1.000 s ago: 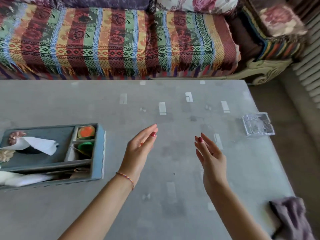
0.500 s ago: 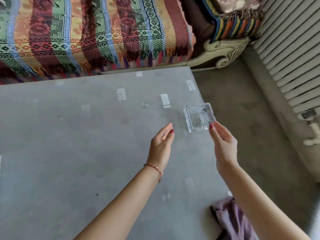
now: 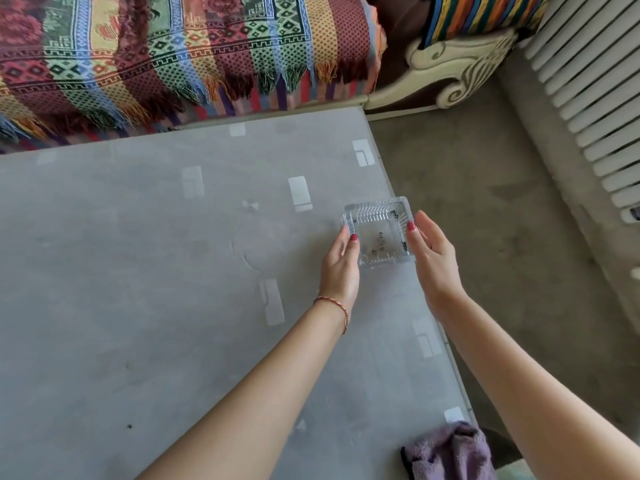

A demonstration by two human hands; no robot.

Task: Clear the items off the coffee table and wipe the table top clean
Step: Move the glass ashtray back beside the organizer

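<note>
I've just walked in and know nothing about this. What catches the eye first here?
Two bare hands, the left hand and the right hand, flank a clear glass ashtray with dark specks in it, near the right edge of the grey table. Behind runs a bright striped sofa throw. A purple cloth lies at the table's near right corner.
</note>
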